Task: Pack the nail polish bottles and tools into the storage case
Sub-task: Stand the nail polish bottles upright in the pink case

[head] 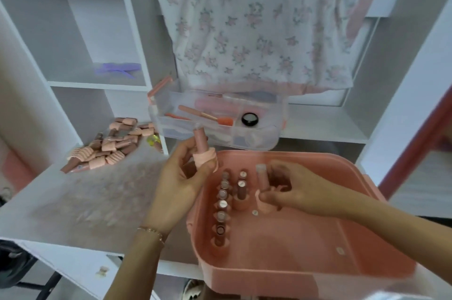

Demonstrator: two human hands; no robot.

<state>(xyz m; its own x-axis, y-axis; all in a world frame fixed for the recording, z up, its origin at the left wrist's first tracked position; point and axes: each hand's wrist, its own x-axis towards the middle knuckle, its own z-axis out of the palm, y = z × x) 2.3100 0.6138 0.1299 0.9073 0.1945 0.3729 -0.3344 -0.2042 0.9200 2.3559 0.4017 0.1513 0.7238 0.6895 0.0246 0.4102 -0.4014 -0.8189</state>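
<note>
A pink storage case point(318, 248) lies open at the lower right. Several polish bottles point(223, 204) stand in rows at its left side. My left hand point(181, 177) grips a pink bottle point(202, 143) with a peach cap, cap downward, just above the case's left rim. Over the case's middle my right hand point(288, 192) pinches another bottle point(263, 177) with a peach cap at its lower end. Both hands are blurred by motion.
A pile of peach-capped bottles point(110, 148) lies on the white table at left. A clear tray point(217, 118) with brushes and a round black jar point(250, 119) sits behind the case. White shelves and a hanging floral cloth point(256, 23) stand beyond.
</note>
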